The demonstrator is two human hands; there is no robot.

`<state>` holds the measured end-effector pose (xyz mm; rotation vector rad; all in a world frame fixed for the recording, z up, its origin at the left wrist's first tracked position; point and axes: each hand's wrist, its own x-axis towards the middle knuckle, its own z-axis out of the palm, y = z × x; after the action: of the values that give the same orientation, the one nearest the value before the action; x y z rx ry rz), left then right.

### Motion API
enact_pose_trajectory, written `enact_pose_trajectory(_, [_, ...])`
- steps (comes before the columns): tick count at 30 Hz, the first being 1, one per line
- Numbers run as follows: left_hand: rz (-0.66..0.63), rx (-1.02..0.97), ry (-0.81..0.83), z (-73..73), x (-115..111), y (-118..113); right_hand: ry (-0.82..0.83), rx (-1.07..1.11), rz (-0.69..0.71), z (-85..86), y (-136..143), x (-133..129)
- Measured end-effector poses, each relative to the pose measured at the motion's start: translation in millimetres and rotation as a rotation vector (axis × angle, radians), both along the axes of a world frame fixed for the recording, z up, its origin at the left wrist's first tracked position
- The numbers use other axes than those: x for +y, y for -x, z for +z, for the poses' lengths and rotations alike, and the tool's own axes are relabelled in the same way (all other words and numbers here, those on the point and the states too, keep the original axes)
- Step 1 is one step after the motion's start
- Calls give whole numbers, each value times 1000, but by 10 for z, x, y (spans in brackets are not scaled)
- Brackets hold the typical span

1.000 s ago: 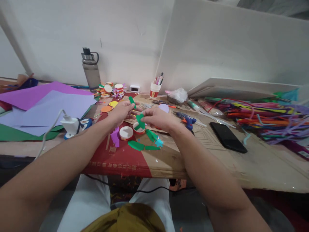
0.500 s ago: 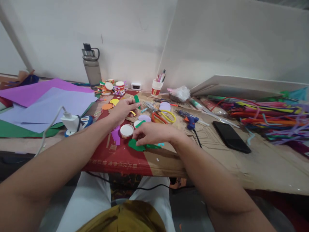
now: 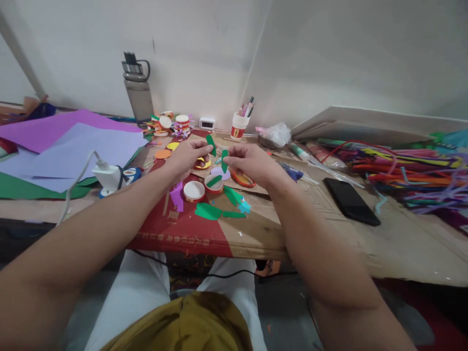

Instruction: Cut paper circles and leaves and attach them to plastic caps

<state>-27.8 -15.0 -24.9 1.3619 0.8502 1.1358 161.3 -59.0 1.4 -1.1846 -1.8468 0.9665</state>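
Between thumb and fingers, my left hand (image 3: 190, 155) pinches a green paper strip (image 3: 211, 145). A second green paper strip (image 3: 224, 161) is pinched by my right hand (image 3: 248, 163), a short way to the right of the first. Under my hands stand two shallow white paper cup bottoms, one bare inside (image 3: 194, 191) and one (image 3: 215, 189) with a green strip lying in it. Green paper scraps (image 3: 208, 211) and a light blue paper piece (image 3: 244, 205) lie in front of them. Purple paper (image 3: 177, 197) is at their left. My right hand partly covers the scissors (image 3: 243, 179).
A glue gun (image 3: 292, 173) and a black phone (image 3: 351, 201) lie at the right, near bundled pipe cleaners (image 3: 409, 170). Coloured paper sheets (image 3: 73, 156), a white plug (image 3: 107, 176) and a bottle (image 3: 138, 92) are at the left. A pencil cup (image 3: 239, 126) stands behind.
My right hand has risen from the cup bottoms and scraps with a green strip and moved up beside my left hand. My left hand still holds its strip.
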Motion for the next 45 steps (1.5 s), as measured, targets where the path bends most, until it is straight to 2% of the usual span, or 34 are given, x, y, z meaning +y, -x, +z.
enact_pose_trajectory(4, [-38, 0, -20, 12, -24, -21, -13, 38, -129, -71, 56, 60])
enact_pose_trajectory(9, [-54, 48, -5, 32, -61, -43, -33, -1, -170, -73, 97, 52])
enact_pose_trajectory(14, [-101, 91, 16, 59, -96, -51, -112, -89, -168, -62, 87, 48])
enact_pose_trajectory(24, [-122, 104, 15, 89, -108, -48, -120, -159, -146, -37, 72, 47])
enact_pose_trajectory(29, [-63, 43, 30, 79, -90, -44, -84, -320, -37, 74, -56, 4])
enact_pose_trajectory(34, [35, 4, 44, 90, -71, -24, 8, -694, 210, 177, -251, -16])
enact_pose_trajectory(38, [53, 103, 5, 52, -52, -33, 63, -826, 408, 123, -260, -2])
enact_pose_trajectory(41, [55, 224, -80, -1, -24, -31, 82, -886, 422, 77, -235, 3])
enact_pose_trajectory(45, [57, 301, -142, -45, 6, -12, 30, -835, 300, 43, -221, 11])
